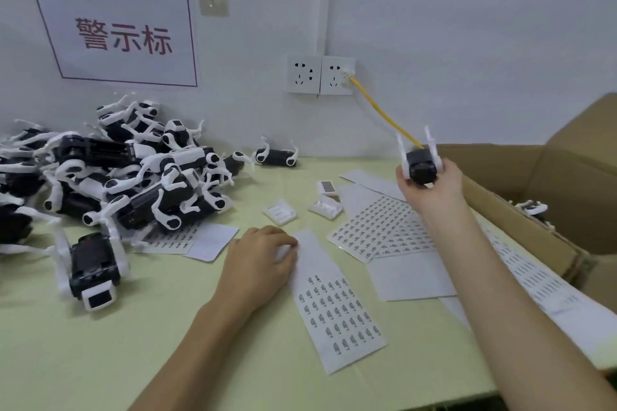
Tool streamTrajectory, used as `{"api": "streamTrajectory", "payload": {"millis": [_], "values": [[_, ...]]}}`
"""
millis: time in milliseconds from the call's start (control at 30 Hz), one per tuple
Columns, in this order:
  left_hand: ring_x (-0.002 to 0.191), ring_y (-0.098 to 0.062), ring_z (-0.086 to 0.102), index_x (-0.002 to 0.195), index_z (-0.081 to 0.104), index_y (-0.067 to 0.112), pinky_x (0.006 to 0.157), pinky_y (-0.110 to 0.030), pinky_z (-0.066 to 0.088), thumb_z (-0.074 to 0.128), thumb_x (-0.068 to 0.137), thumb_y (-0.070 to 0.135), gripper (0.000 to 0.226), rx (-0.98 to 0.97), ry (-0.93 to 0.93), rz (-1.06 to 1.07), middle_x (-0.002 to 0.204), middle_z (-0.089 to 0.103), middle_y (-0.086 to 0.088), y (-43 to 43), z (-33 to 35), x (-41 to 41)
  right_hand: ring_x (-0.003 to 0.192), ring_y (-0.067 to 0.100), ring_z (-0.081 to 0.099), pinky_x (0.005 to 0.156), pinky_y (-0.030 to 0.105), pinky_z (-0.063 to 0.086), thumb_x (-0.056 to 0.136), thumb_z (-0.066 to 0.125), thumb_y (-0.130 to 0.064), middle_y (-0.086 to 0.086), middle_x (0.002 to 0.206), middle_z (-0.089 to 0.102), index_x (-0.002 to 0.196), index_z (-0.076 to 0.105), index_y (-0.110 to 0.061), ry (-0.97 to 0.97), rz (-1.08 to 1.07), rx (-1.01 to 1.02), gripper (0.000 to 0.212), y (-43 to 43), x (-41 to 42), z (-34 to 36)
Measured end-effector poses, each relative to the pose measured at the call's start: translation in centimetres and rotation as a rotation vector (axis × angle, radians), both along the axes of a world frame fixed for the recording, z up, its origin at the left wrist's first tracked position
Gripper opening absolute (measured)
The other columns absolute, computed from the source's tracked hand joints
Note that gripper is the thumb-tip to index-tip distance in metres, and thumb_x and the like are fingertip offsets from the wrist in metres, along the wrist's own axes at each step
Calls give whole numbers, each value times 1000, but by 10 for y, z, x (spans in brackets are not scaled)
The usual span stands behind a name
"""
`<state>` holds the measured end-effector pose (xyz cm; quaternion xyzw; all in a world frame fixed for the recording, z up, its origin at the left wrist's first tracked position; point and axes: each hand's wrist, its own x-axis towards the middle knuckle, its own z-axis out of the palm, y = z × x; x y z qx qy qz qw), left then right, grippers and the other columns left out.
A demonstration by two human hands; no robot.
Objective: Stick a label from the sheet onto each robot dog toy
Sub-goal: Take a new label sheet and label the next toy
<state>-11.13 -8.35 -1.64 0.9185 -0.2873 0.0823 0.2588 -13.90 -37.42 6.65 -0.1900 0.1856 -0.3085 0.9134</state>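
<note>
My right hand (434, 187) grips a black-and-white robot dog toy (421, 166), raised above the table with its white legs pointing up, near the edge of the cardboard box. My left hand (258, 260) rests on the top end of a label sheet (337, 310) that lies in front of me, fingertips curled onto the paper. A pile of robot dog toys (110, 170) fills the table's left side. One toy (93, 269) lies apart at the pile's front, and another (277, 155) lies by the wall.
More label sheets (377, 230) spread out at centre right. Small white plastic parts (280, 211) lie mid-table. An open cardboard box (551, 183) at the right holds a toy (534, 208). Wall sockets (320, 74) with a yellow cable (384, 113) are behind.
</note>
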Motion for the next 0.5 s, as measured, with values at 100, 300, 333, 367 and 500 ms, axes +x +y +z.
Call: {"api": "streamTrajectory", "payload": {"millis": [100,300,333,367,500], "values": [[124,-14,51,124,71,38,95,-33,35,54,103,39,27,0,7,-4,136,61,18,0,-1,1,116,30,61,92,37,57,107,38,-30,15,126,57,116,60,-14,-20,-166,-13,28,-48,-13,3],[122,-13,52,122,72,38,92,-31,34,55,102,39,26,5,-7,-3,134,62,19,0,-2,2,124,27,56,76,30,57,107,35,-33,9,127,56,120,54,-18,97,-222,-48,27,-114,-39,-12],[122,-13,52,122,72,38,92,-31,34,55,102,39,26,7,-7,-2,134,62,19,0,-2,2,135,29,50,94,35,55,107,34,-35,10,139,53,136,49,-17,143,-199,-84,37,-119,-40,-15],[122,-13,52,122,72,38,92,-31,34,55,102,39,26,7,-7,-1,134,62,19,0,-2,1,141,32,45,108,40,46,108,33,-37,10,151,45,148,42,-16,197,-174,-131,46,-123,-41,-18],[123,-13,51,123,71,37,97,-33,36,54,102,39,27,5,0,-9,135,62,19,1,-2,0,114,25,63,94,32,49,108,34,-32,8,137,60,133,58,-13,343,-92,-340,40,-97,-30,-17]]}}
